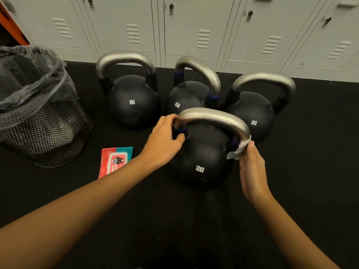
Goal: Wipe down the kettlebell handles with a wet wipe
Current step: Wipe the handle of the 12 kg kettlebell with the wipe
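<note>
Several black kettlebells with silver handles stand on the black floor. The nearest one, a 12KG kettlebell [202, 162], sits in front of me. My left hand [165, 140] grips the left end of its handle [211, 118]. My right hand [252, 169] holds a white wet wipe [240, 150] wrapped round the handle's right end. Behind it stand an 8KG kettlebell [134, 101] at the left, another 12KG kettlebell [189, 96] in the middle and an 8KG kettlebell [252, 115] at the right.
A red and teal wet wipe pack [114, 160] lies on the floor left of the near kettlebell. A black mesh bin [44, 131] with a plastic liner stands at the left. Grey lockers [194, 26] line the back.
</note>
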`<state>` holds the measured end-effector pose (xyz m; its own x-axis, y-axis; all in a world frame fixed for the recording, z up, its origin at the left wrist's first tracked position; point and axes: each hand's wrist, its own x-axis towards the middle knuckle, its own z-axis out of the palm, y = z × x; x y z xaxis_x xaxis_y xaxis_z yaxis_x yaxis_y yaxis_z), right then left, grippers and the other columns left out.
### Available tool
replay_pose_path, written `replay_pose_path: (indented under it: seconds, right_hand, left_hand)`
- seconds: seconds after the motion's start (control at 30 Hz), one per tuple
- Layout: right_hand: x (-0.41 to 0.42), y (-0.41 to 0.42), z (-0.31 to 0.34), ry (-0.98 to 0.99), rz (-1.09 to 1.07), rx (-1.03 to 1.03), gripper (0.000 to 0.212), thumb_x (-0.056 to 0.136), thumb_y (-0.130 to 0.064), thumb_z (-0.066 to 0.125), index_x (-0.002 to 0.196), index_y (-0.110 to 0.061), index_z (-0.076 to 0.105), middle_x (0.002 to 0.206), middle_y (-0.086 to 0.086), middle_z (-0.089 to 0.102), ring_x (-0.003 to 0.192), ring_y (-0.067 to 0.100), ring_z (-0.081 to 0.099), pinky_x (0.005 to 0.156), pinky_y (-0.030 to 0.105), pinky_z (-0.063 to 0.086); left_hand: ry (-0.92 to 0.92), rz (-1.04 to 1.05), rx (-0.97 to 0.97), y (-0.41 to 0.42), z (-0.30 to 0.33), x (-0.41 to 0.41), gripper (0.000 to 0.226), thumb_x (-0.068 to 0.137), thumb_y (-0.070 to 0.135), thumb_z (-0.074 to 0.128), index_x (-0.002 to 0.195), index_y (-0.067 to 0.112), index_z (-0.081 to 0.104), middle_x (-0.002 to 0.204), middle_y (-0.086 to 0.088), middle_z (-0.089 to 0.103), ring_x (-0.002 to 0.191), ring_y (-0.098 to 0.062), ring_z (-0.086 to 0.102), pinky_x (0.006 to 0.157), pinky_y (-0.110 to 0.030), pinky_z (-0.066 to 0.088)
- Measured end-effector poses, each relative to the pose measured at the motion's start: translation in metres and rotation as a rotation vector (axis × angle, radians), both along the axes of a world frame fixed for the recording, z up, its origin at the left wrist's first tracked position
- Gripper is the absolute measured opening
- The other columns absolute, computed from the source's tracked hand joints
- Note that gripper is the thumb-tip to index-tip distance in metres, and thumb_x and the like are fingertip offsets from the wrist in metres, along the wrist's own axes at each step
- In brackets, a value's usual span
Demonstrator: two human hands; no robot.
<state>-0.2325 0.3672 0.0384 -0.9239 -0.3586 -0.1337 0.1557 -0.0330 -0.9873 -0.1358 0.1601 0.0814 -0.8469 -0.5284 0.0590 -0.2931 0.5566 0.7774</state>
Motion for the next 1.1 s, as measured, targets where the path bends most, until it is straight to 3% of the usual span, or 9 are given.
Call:
replay_pose_path:
  seconds: [0.07,0.17,0.23,0.37,0.53,0.63,0.77,0.9,1.1]
  right_hand:
    - [0.009,0.007,-0.004,0.094,0.016,0.021,0.042,0.105,-0.034,0.037,0.146,-0.028,0.044,0.131,-0.02,0.06,0.127,-0.006,0.048,0.113,0.025,0.032]
    - [0.022,0.011,-0.008,0.236,-0.02,0.061,0.051,0.103,-0.018,0.045,0.151,-0.027,0.032,0.14,-0.03,0.044,0.129,-0.017,0.038,0.104,0.008,0.034]
    - [0.025,0.009,-0.009,0.289,-0.064,0.072,0.052,0.101,-0.013,0.049,0.15,-0.024,0.034,0.144,-0.022,0.043,0.129,-0.017,0.038,0.101,0.005,0.034]
    - [0.017,0.006,-0.005,0.361,-0.075,0.097,0.054,0.099,-0.015,0.054,0.147,-0.03,0.033,0.142,-0.023,0.043,0.132,-0.013,0.038,0.108,0.012,0.035]
    - [0.009,0.006,-0.005,0.366,-0.051,0.103,0.057,0.096,-0.015,0.058,0.147,-0.028,0.037,0.144,-0.018,0.047,0.133,-0.006,0.042,0.112,0.025,0.037]
    - [0.014,0.01,-0.011,0.313,-0.074,0.148,0.053,0.095,-0.017,0.06,0.145,-0.023,0.045,0.139,-0.01,0.056,0.129,-0.003,0.048,0.112,0.035,0.041]
    - [0.013,0.008,0.005,0.402,-0.139,0.111,0.045,0.094,-0.014,0.061,0.137,-0.023,0.052,0.136,-0.008,0.059,0.128,0.0,0.052,0.11,0.032,0.042]
    - [0.006,0.005,0.023,0.525,-0.179,0.093,0.035,0.092,-0.011,0.065,0.127,-0.01,0.063,0.125,0.003,0.067,0.12,0.01,0.061,0.103,0.03,0.048]
    - [0.006,0.005,0.049,0.629,-0.172,0.051,0.018,0.088,-0.01,0.071,0.105,-0.015,0.071,0.1,0.003,0.072,0.098,0.015,0.069,0.084,0.027,0.054]
  left_hand:
    - [-0.001,0.004,-0.003,0.001,-0.001,-0.001,0.057,0.09,0.022,0.063,0.141,0.021,0.037,0.133,0.002,0.043,0.105,-0.016,0.053,0.082,-0.022,0.042]
    - [-0.002,-0.005,-0.003,0.002,-0.002,0.0,0.059,0.09,0.021,0.063,0.141,0.022,0.035,0.133,0.002,0.041,0.1,-0.006,0.049,0.079,-0.019,0.041]
    - [-0.009,-0.011,-0.004,0.002,-0.002,0.0,0.06,0.09,0.021,0.063,0.142,0.022,0.034,0.134,0.003,0.04,0.092,-0.004,0.05,0.075,-0.017,0.039]
    - [-0.015,-0.02,-0.008,0.002,-0.002,0.001,0.061,0.09,0.021,0.063,0.143,0.022,0.034,0.135,0.003,0.04,0.098,-0.004,0.049,0.076,-0.017,0.041]
    - [-0.014,-0.012,0.013,0.002,0.0,0.001,0.06,0.091,0.02,0.062,0.143,0.021,0.034,0.135,0.002,0.041,0.119,-0.009,0.046,0.091,-0.025,0.046]
    - [-0.019,0.001,0.026,0.005,0.003,-0.001,0.058,0.092,0.02,0.061,0.143,0.021,0.034,0.135,0.002,0.04,0.117,-0.007,0.044,0.096,-0.027,0.044]
    - [0.018,0.029,0.031,0.009,0.006,0.001,0.058,0.092,0.017,0.06,0.143,0.019,0.034,0.14,0.001,0.036,0.124,-0.008,0.039,0.101,-0.024,0.036]
    - [0.212,0.082,-0.081,0.027,0.01,0.004,0.052,0.089,0.015,0.06,0.137,0.019,0.041,0.135,0.001,0.035,0.126,-0.011,0.035,0.104,-0.024,0.032]
    - [0.336,-0.26,-0.178,0.056,0.047,-0.004,0.028,0.09,0.03,0.062,0.116,0.019,0.06,0.111,0.007,0.051,0.108,-0.008,0.042,0.093,-0.023,0.038]
